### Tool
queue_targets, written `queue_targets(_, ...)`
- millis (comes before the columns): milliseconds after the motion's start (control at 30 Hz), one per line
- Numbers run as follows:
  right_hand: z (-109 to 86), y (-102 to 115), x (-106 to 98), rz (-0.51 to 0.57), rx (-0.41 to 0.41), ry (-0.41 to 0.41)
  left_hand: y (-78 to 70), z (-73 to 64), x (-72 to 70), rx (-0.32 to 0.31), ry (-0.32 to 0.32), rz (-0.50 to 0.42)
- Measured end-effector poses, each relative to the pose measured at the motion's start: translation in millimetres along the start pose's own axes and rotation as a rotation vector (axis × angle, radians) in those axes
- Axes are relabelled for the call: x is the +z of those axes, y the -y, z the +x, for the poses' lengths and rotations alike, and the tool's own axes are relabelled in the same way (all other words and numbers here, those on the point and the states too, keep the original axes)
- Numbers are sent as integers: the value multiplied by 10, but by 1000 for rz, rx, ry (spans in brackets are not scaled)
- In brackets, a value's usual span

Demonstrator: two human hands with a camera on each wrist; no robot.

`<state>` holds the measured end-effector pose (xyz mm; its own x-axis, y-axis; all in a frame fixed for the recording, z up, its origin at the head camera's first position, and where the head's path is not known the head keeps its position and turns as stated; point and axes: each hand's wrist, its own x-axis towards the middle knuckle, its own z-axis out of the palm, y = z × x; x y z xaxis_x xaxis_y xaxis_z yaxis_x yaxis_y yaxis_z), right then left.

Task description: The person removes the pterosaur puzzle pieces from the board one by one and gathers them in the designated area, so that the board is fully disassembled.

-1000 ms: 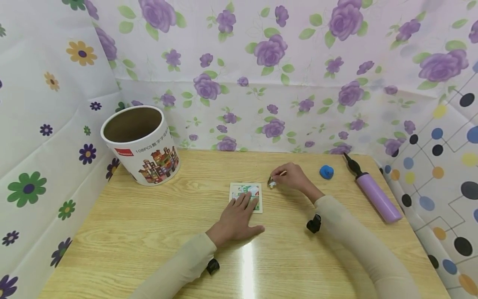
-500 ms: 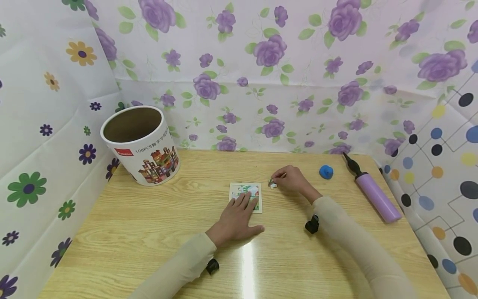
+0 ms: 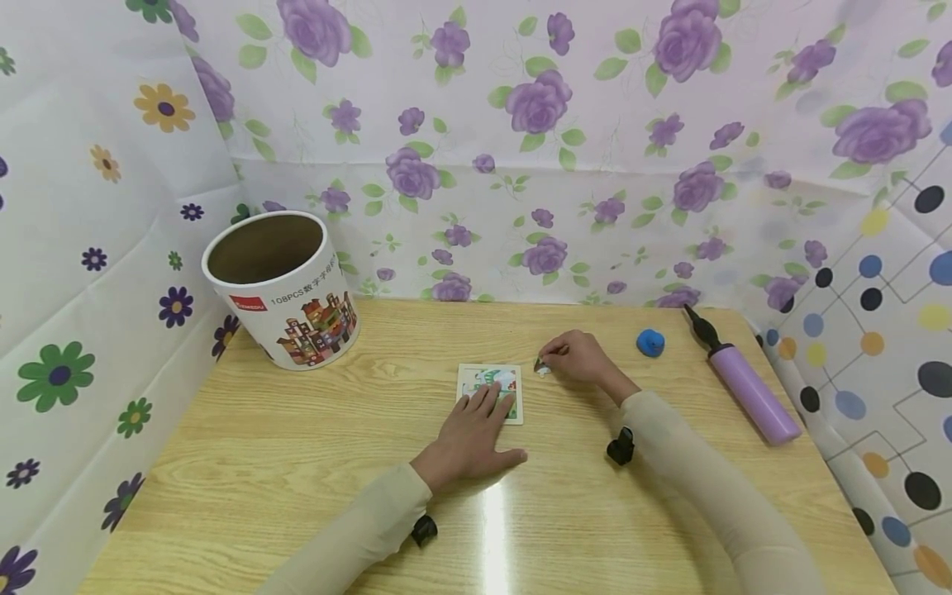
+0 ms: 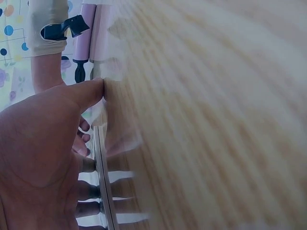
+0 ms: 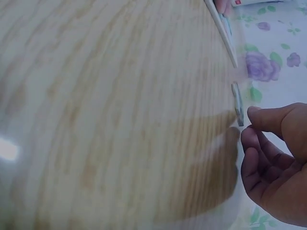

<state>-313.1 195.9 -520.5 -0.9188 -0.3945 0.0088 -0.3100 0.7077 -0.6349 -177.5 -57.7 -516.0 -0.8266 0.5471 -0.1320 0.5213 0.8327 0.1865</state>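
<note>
A small square jigsaw puzzle (image 3: pixel 513 373) with a pale frame and a green, white and red picture lies mid-table. My left hand (image 3: pixel 467 438) rests on it with fingers spread, covering much of the picture. In the left wrist view, fingertips (image 4: pixel 88 190) touch the board's thin edge (image 4: pixel 106 191), and the thumb reaches out to the tabletop. Right of the board, my right hand (image 3: pixel 578 357) pinches the edge of a small puzzle piece (image 3: pixel 544 370). In the right wrist view, the piece (image 5: pixel 237 101) appears edge-on, low at the tabletop, with curled fingers behind the thumb.
A large white printed bucket (image 3: pixel 293 306) stands at the back left of the wooden table (image 3: pixel 335 446). A blue toy duck (image 3: pixel 650 342) and a purple hand pump (image 3: pixel 751 392) lie at the right. Patterned cloth (image 3: pixel 476 165) walls the back and sides.
My right hand has shifted slightly and turned at the puzzle piece, its fingertips now lower on it. The left hand stays in place on the board.
</note>
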Motion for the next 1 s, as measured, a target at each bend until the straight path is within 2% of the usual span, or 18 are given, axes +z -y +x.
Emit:
queue_targets(167,-14,76,-60,5,-11,-6,-9,-4,-7,2,6,1)
queue_targets(400,-10,292,-76,32,-75,15,-3,-2,-6,9,1,12)
queue_targets(533,24,395,-21,66,-77,57,-3,10,-10,10,5,23)
queue_targets(800,140,484,148,-4,-149,81,-8,25,2,18,11,62)
queue_targets(1000,222,546,259,7,-166,111,-13,30,-3,25,2,64)
